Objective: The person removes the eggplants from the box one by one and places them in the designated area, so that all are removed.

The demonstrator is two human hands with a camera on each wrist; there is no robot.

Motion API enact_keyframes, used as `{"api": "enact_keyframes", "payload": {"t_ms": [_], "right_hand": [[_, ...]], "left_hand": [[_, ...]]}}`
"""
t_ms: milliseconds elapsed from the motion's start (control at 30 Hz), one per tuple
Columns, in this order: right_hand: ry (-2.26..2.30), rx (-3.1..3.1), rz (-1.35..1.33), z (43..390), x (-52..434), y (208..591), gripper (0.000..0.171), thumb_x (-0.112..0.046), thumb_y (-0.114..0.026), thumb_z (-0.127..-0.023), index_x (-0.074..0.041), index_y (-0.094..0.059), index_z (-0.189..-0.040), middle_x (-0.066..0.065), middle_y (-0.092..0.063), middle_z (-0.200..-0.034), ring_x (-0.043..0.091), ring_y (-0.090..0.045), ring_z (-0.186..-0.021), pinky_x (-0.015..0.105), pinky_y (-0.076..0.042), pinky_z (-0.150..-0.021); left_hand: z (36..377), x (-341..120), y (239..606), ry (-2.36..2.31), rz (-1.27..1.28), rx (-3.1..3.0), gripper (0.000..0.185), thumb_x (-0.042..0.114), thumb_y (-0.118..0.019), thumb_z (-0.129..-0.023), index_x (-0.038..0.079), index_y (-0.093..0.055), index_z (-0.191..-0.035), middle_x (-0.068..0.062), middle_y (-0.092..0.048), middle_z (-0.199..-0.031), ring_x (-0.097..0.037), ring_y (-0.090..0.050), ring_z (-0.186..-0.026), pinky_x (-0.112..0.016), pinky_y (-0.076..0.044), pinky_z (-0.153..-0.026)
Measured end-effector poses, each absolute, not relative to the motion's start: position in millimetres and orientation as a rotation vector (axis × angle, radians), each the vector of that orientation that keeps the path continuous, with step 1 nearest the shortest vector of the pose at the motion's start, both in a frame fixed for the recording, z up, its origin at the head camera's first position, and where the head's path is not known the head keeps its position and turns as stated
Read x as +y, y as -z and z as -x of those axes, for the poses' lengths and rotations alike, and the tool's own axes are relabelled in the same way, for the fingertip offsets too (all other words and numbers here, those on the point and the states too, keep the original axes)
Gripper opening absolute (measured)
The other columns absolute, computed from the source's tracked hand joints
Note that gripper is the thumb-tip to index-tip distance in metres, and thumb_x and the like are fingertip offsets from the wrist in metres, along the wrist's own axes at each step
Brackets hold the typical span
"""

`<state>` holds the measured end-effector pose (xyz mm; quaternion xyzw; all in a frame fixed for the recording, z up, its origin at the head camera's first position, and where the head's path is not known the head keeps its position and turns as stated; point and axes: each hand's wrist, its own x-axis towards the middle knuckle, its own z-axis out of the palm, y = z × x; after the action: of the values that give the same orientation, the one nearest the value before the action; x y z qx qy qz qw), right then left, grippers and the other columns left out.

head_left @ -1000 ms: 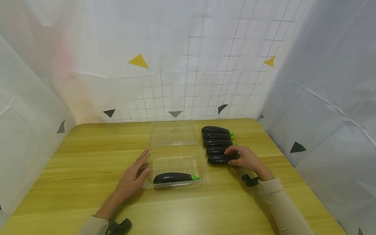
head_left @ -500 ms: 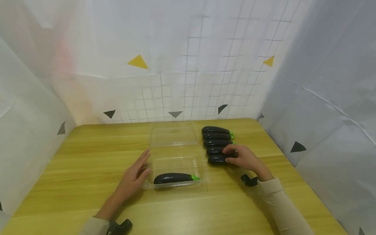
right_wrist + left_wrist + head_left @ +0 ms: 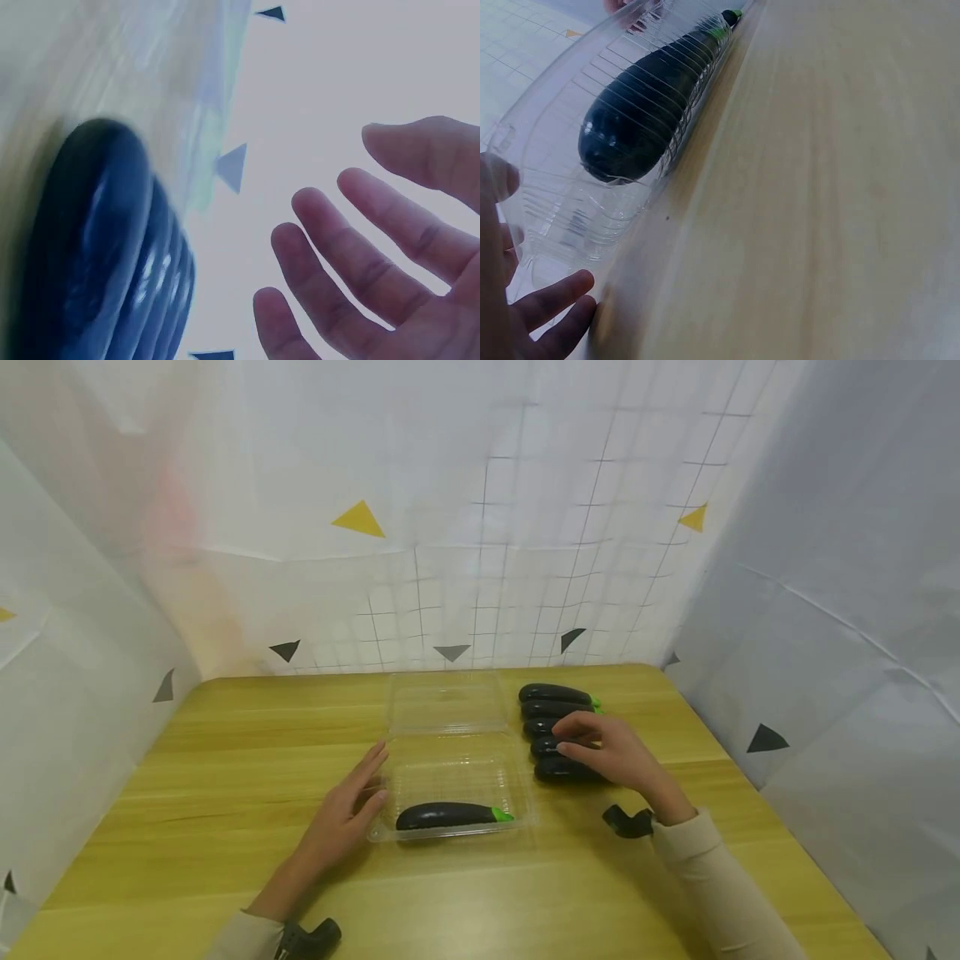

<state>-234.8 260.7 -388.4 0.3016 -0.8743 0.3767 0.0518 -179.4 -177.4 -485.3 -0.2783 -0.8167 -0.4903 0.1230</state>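
Note:
A clear plastic clamshell box (image 3: 450, 777) lies on the table with its lid folded back. One dark eggplant (image 3: 446, 815) with a green stem sits along the near side inside it. My left hand (image 3: 337, 818) rests against the box's left edge, fingers loosely extended, and in the left wrist view the fingertips touch its clear wall. To the right of the box lies a column of several eggplants (image 3: 555, 695). Over the nearer ones hovers my right hand (image 3: 611, 750), hiding some stems. In the right wrist view its fingers (image 3: 360, 262) are spread and hold nothing.
The wooden table (image 3: 247, 752) meets a white sheeted wall (image 3: 435, 460) behind and further sheets at both sides. The open lid (image 3: 447, 702) reaches toward the table's back edge. A dark wrist camera (image 3: 628, 821) sticks out by the right cuff.
My right hand has risen off the nearest eggplant and shifted slightly left and back over the column. The left hand stays at the box, and the eggplants have kept their places.

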Motion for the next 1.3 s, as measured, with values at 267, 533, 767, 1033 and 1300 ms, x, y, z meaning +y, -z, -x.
{"api": "enact_keyframes", "payload": {"t_ms": [267,533,767,1033,1300], "right_hand": [[-1.156,-2.594,-0.975,228.9,235.3,375.6,0.022,-0.019,-0.076,-0.098,-0.018,-0.074,-0.120,0.002,-0.071,-0.118,0.023,-0.068,-0.105,0.049,-0.059,-0.088],[-1.264,-2.546,-1.097,234.7,203.1,368.9,0.022,-0.015,-0.074,-0.099,-0.013,-0.074,-0.121,0.006,-0.071,-0.119,0.030,-0.068,-0.107,0.053,-0.058,-0.091],[-1.317,-2.556,-1.150,234.5,180.0,367.7,0.023,-0.019,-0.072,-0.101,-0.013,-0.074,-0.123,0.007,-0.071,-0.121,0.018,-0.066,-0.110,0.051,-0.056,-0.095],[-1.382,-2.568,-1.200,233.2,159.6,364.1,0.022,-0.022,-0.071,-0.101,-0.015,-0.074,-0.122,-0.004,-0.071,-0.120,0.027,-0.065,-0.113,0.047,-0.056,-0.096],[-1.408,-2.606,-1.275,235.0,145.4,371.6,0.022,-0.024,-0.071,-0.101,-0.016,-0.072,-0.122,0.003,-0.070,-0.122,0.023,-0.065,-0.114,0.048,-0.055,-0.096]], "left_hand": [[181.5,-178.3,488.3,1.413,0.814,-2.399,0.062,0.004,-0.057,-0.107,0.013,-0.034,-0.164,-0.014,-0.027,-0.169,-0.040,-0.059,-0.127,-0.035,-0.051,-0.104],[181.2,-178.3,486.5,1.408,0.809,-2.391,0.062,0.007,-0.058,-0.107,0.014,-0.035,-0.164,-0.014,-0.028,-0.168,-0.037,-0.060,-0.127,-0.041,-0.053,-0.103],[182.1,-178.0,486.4,1.392,0.818,-2.387,0.062,0.004,-0.060,-0.105,0.011,-0.037,-0.162,-0.016,-0.030,-0.167,-0.037,-0.061,-0.125,-0.042,-0.054,-0.101],[181.9,-177.6,485.6,1.388,0.818,-2.401,0.062,0.005,-0.059,-0.106,0.012,-0.036,-0.163,-0.013,-0.029,-0.168,-0.037,-0.061,-0.126,-0.042,-0.054,-0.102],[181.4,-177.0,486.5,1.400,0.804,-2.399,0.062,0.005,-0.059,-0.106,0.015,-0.036,-0.163,-0.014,-0.029,-0.168,-0.035,-0.060,-0.127,-0.048,-0.053,-0.101]]}}
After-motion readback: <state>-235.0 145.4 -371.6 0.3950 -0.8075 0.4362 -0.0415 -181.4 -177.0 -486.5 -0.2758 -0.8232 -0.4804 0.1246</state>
